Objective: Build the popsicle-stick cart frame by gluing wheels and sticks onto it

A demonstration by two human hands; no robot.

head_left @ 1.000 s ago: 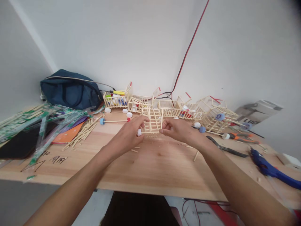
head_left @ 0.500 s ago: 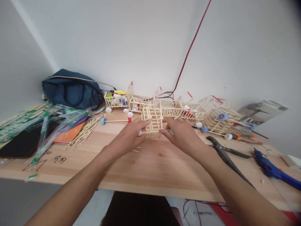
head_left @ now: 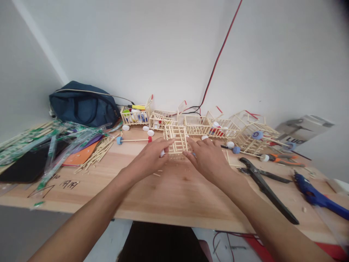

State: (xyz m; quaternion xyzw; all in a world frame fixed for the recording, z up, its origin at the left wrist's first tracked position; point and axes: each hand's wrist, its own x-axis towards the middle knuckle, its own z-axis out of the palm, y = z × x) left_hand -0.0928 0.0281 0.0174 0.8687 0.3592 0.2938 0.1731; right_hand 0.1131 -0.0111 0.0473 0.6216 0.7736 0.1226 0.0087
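A small cart body (head_left: 177, 140) of glued wooden sticks stands on the wooden table between my hands. My left hand (head_left: 149, 156) grips its left side, fingers curled around the edge, and a white bottle cap (head_left: 163, 153) shows at the fingertips. On the right side, my right hand (head_left: 208, 157) holds the sticks between thumb and fingers. Part of the cart's lower edge is hidden by my hands. Left of it lies a stick axle (head_left: 135, 140) with a blue cap and a red cap on its ends.
Several stick carts (head_left: 197, 125) line the wall. A blue pouch (head_left: 84, 105), plastic wrappers (head_left: 73, 142) and loose sticks (head_left: 96, 154) lie left. Black-handled cutters (head_left: 268, 191), orange-handled pliers (head_left: 286, 159), a blue glue gun (head_left: 313, 193) and a carton (head_left: 304, 131) are right.
My right hand has shifted slightly left and closed in on the cart's right side. The cart has turned a little; my left hand has barely moved.
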